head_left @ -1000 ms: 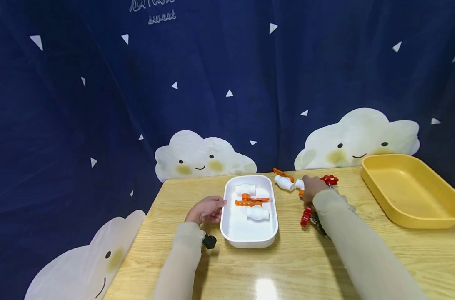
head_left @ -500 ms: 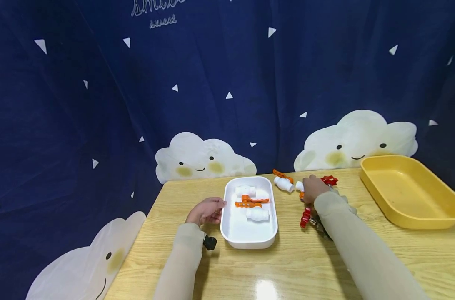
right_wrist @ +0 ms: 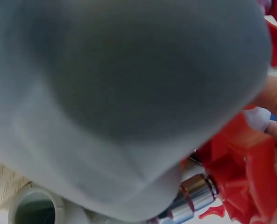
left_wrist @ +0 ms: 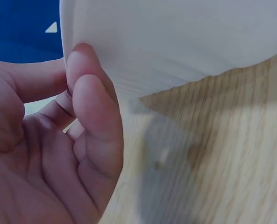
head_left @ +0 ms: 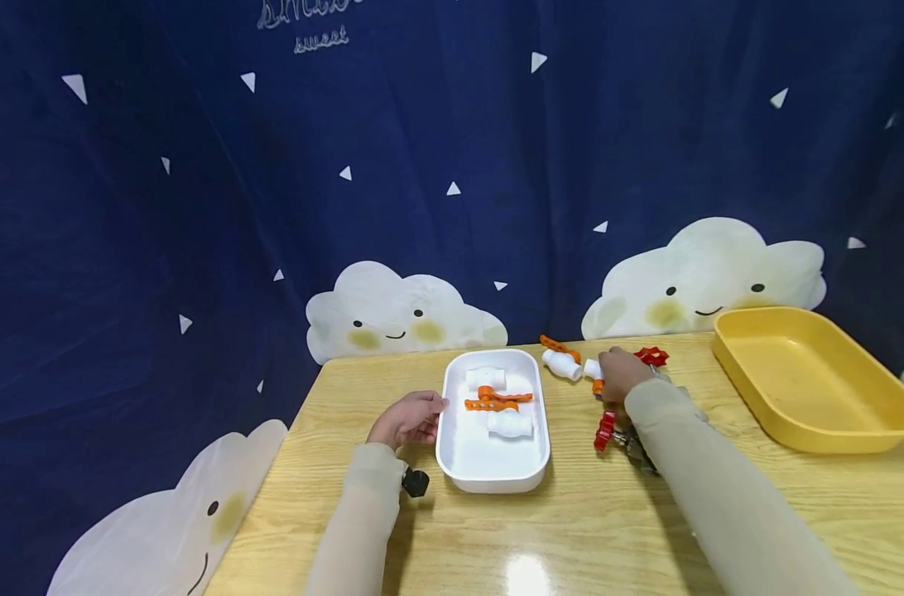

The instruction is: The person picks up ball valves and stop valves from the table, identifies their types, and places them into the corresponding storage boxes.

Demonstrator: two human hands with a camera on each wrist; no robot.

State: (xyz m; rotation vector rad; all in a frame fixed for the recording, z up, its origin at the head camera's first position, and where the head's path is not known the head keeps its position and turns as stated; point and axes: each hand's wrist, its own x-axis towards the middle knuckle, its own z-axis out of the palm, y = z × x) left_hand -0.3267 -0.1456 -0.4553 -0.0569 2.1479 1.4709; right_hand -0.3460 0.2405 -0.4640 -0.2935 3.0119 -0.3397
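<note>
White tray: on the table, between the two arms, long side running away from the person.

Left hand: grips the tray's near-left wall by the edge, fingertips bent against the outside; probably to steady the tray without crowding its inside.

Tray contents, two white valves: one toward the back, one nearer. Their orange levers lie side by side between them, the bodies thus kept apart.

Right hand: reaches down over a third white valve, orange part at its near side, on the table right of the tray. Fingers hidden; whether they hold the valve cannot be told. Sleeve blocks most of the right wrist view.

Fourth white valve: on the table just beside the tray's far-right corner, orange lever behind it.

Red handwheels: one beyond the right hand, one nearer, the latter on metal fittings partly under the forearm; the hand seems angled to reach between them.

Yellow tray: far right, apart from both hands.
</note>
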